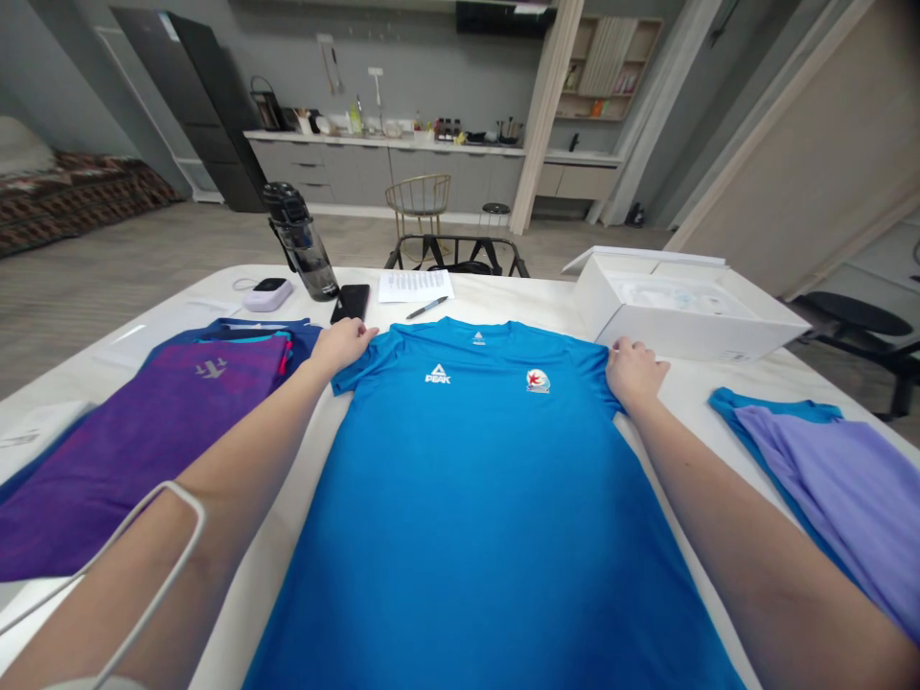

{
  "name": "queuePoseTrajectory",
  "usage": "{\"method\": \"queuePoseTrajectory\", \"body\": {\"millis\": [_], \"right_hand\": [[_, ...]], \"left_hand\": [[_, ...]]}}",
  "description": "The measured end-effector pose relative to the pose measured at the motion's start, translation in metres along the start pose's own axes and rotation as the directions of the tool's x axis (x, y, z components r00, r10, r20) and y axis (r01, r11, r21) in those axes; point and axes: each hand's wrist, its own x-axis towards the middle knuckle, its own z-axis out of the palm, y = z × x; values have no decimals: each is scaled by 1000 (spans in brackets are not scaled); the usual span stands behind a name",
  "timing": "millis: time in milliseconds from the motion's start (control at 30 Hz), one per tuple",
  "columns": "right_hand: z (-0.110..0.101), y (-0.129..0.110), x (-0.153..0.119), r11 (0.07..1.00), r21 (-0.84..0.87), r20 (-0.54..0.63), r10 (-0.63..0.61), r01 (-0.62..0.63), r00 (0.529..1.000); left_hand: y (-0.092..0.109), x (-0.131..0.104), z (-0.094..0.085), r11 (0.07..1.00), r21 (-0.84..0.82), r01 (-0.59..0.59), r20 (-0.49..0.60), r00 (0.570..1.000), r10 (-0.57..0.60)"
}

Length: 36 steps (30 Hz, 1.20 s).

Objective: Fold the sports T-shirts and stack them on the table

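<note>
A blue T-shirt (481, 498) lies spread face up on the white table, collar at the far side, with a white PEAK logo and a round badge on the chest. My left hand (343, 345) pinches the end of its left-hand sleeve. At the opposite sleeve, my right hand (633, 372) has its fingers closed on the fabric edge. The shirt's lower hem runs out of view at the bottom.
Purple clothes (172, 402) are stacked left, lilac and blue clothes (848, 479) right. A white box (668, 307) stands at back right. Beyond the shirt are a water bottle (306, 244), phone (351, 302), pen (426, 308) and printed paper (415, 286). A white cable (191, 503) crosses my left forearm.
</note>
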Motion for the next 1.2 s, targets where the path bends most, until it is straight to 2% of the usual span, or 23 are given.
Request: {"method": "queuePoseTrajectory", "body": {"millis": [100,167,267,367,500,567,633,667,767,833,900,967,1067,1133,1200], "right_hand": [[-10,-20,-3,997,48,-12,-67,67,998],[-15,-42,-5,983,127,21,-138,134,990],[-16,-80,-11,949,262,101,-210,178,973],[-7,-107,-19,947,285,147,-196,149,969],[4,-114,-22,954,253,214,-215,158,953],[6,-111,-20,953,257,285,-233,160,930],[5,-111,-16,951,254,334,-255,174,908],[4,-113,-14,949,248,328,-270,193,905],[1,-126,-7,934,225,190,-323,279,927],[-1,-136,1,935,214,108,-309,282,945],[-2,-143,11,952,212,118,-248,219,962],[0,-145,22,963,216,173,-201,162,964],[4,-144,36,953,255,237,-224,162,945],[7,-146,44,943,284,237,-246,175,940],[10,-150,51,942,296,194,-218,155,957]], "left_hand": [[9,-4,-3,993,41,-114,-19,993,114],[14,-9,-2,987,66,-150,24,989,148],[17,-12,3,991,75,-110,83,991,104],[13,-9,8,995,85,-56,59,997,51],[3,-3,7,992,127,-1,-37,999,5],[6,-1,3,988,148,51,-100,994,-37],[21,0,0,987,149,63,-157,987,-40],[33,1,0,990,141,24,-168,986,0],[81,8,3,977,93,-193,-129,971,204],[112,16,9,980,59,-191,-119,973,197],[134,27,16,990,52,-134,-79,987,138],[146,39,22,995,54,-87,-15,996,88],[153,58,28,997,29,-70,34,997,69],[156,69,29,997,-21,-76,37,996,77],[159,77,29,994,-88,-65,-1,998,65]]}}
